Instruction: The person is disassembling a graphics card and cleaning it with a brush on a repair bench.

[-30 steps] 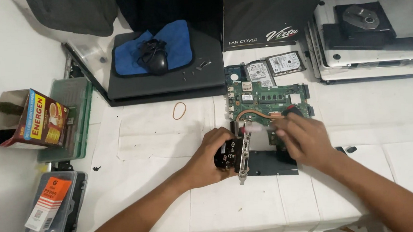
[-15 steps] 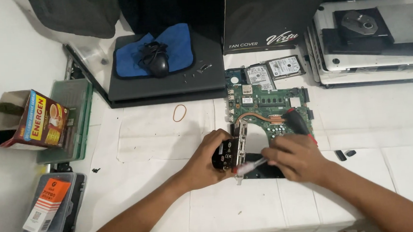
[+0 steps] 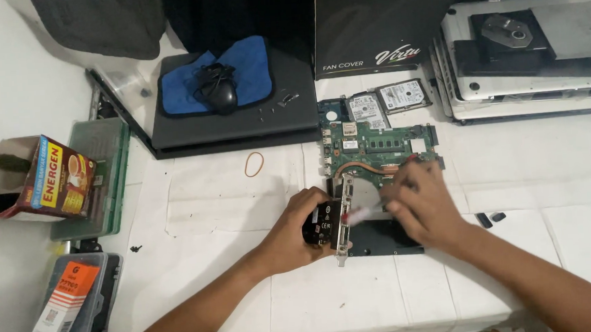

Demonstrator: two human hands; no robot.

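While the black fan module (image 3: 323, 224) is gripped by the left hand (image 3: 298, 229), a pale tool (image 3: 361, 214) pinched in the right hand (image 3: 422, 205) points leftward at it, near the counter's (image 3: 247, 271) front edge.

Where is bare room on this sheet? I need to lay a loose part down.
Bare patches: between the rubber band and the left hand, and right of the right hand, past two small black bits. Crowded around the green circuit board and hard drives.
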